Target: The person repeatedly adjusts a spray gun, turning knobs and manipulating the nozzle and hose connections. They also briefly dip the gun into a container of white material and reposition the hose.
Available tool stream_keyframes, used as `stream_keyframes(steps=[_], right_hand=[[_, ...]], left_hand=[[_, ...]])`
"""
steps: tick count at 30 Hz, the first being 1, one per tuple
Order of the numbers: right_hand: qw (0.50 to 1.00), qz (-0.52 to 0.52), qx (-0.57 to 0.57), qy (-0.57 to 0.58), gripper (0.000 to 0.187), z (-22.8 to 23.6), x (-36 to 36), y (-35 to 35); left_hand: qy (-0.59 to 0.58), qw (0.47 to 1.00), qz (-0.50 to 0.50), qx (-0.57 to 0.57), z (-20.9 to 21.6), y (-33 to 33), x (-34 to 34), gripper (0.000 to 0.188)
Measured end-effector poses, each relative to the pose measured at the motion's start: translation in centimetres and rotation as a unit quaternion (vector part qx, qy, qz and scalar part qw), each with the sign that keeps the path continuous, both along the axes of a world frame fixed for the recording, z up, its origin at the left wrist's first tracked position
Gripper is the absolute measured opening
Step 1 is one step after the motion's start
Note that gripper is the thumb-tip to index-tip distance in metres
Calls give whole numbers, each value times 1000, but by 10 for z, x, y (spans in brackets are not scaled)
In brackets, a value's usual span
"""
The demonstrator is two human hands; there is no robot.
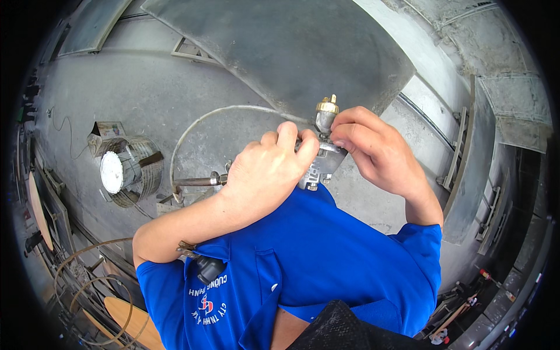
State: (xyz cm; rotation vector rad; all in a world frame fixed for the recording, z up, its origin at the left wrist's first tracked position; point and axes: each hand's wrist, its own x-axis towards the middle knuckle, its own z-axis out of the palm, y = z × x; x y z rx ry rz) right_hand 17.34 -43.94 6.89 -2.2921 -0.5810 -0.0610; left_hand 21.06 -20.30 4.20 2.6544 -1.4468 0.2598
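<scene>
In front of my chest I hold a grey metal spray gun (322,123) with a two-horned brass air cap (328,106) pointing away from me. My left hand (265,163) is closed around its body, with the fingers curled over the top. From the right, my right hand (376,146) has its fingers bent and pinched against the gun's side, just behind the cap. What lies under those fingertips is hidden. A metal fitting (201,181) sticks out to the left of my left hand, and a pale hose (195,123) curves from there behind the gun.
Beyond my hands lies a large dark grey panel (291,49). A round white-topped bucket (112,172) stands on the floor at left beside a torn cardboard wrap (149,169). More panels (481,169) lean at right. Coiled hose (76,256) and pale wooden boards (131,318) lie lower left.
</scene>
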Motion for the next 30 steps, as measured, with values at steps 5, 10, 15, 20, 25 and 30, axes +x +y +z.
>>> stream_keyframes(steps=[5,10,15,20,25,30], right_hand=[[999,-13,3,-44,24,-2,0,-1],[999,1,2,-40,25,-6,-1,6],[999,11,16,-41,22,-7,1,7],[999,17,2,-39,26,-7,1,7],[987,40,-116,-102,28,-6,-2,8],[984,55,-162,-44,21,-2,-1,14]], left_hand=[[1,1000,1,9,0,0,1,36],[1,1000,-1,4,-2,6,1,37],[0,1000,-3,0,-3,10,1,36],[-1,1000,-3,-1,0,9,1,35],[3,1000,1,-5,2,6,2,34],[-6,1000,-14,5,3,7,1,32]])
